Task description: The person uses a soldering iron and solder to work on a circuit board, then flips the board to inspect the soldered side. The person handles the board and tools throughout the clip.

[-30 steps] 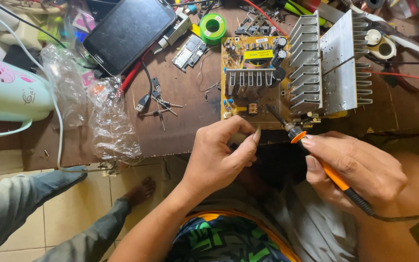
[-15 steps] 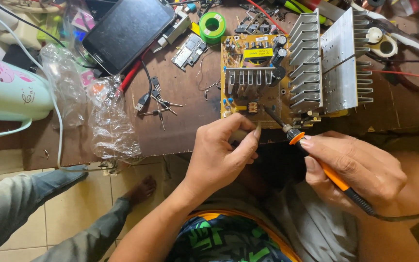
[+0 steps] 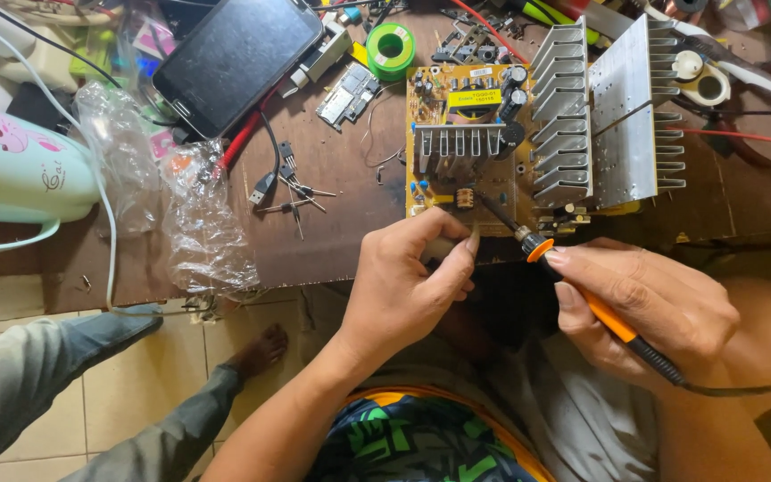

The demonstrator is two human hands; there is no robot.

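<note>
A person seated at a cluttered wooden bench (image 3: 332,241) works on a yellow circuit board (image 3: 466,152) that lies flat near the bench's near edge, just beyond both hands. The right hand (image 3: 649,308) grips an orange-handled soldering iron (image 3: 582,290) like a pen; its long axis runs from near right up to far left, and the dark tip rests at a small component (image 3: 465,197) near the board's near edge. The left hand (image 3: 412,277) is curled at the bench edge, just left of the tip, thumb and forefinger pinched together; whether they hold anything cannot be told. Both hands are near the spot, but only the iron reaches it. Finned aluminium heatsinks (image 3: 600,116) stand on the board's right side. Farther left lie a dark tablet (image 3: 234,58), a green solder reel (image 3: 391,46), loose transistors (image 3: 296,192) and crumpled clear bags (image 3: 207,228). Another person's trouser legs and bare foot (image 3: 261,350) show on the tiled floor (image 3: 136,384) at near left.
</note>
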